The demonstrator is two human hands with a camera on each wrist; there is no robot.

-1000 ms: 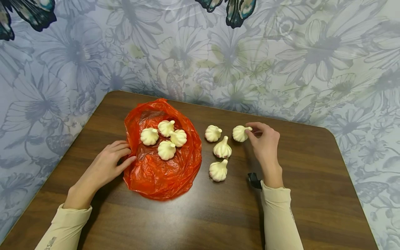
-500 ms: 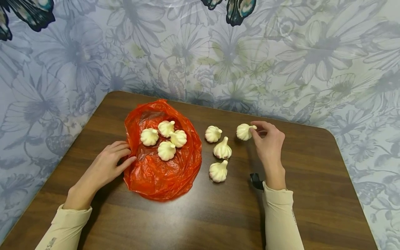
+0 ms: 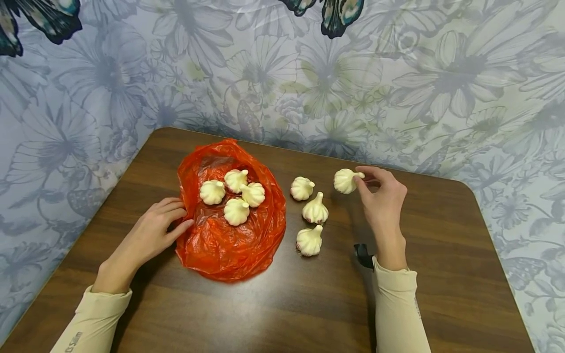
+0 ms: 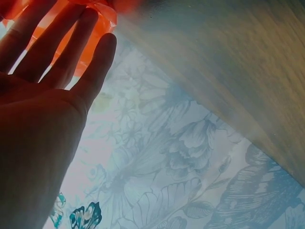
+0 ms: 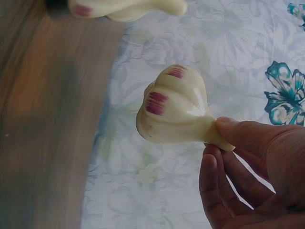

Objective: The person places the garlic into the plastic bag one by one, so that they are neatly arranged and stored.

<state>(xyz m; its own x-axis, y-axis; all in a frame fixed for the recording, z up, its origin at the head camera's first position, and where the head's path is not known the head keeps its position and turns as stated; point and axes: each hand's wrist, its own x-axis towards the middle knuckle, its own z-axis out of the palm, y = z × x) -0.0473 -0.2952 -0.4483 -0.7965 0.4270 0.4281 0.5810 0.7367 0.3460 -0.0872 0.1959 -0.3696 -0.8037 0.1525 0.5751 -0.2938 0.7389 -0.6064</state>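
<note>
My right hand [image 3: 383,198] pinches a garlic bulb [image 3: 344,181] by its neck between thumb and fingers. In the right wrist view the held garlic bulb [image 5: 174,107] shows purple patches on pale skin. Resting at the left edge of a spread red plastic bag [image 3: 229,250], my left hand [image 3: 152,230] touches the bag with fairly straight fingers. Left wrist view: the fingers of the left hand [image 4: 52,76] lie against the red film, the tips partly cut off. Several garlic bulbs [image 3: 236,212] lie on the bag.
Three loose garlic bulbs [image 3: 315,211] stand in a rough column between the bag and my right hand. All rest on a dark brown wooden table [image 3: 309,304]. Behind its far edge rises a wall [image 3: 265,73] with a floral pattern.
My right hand has moved a little right and away from me, raising the pinched garlic bulb off the table. The left hand and the bag stay in place.
</note>
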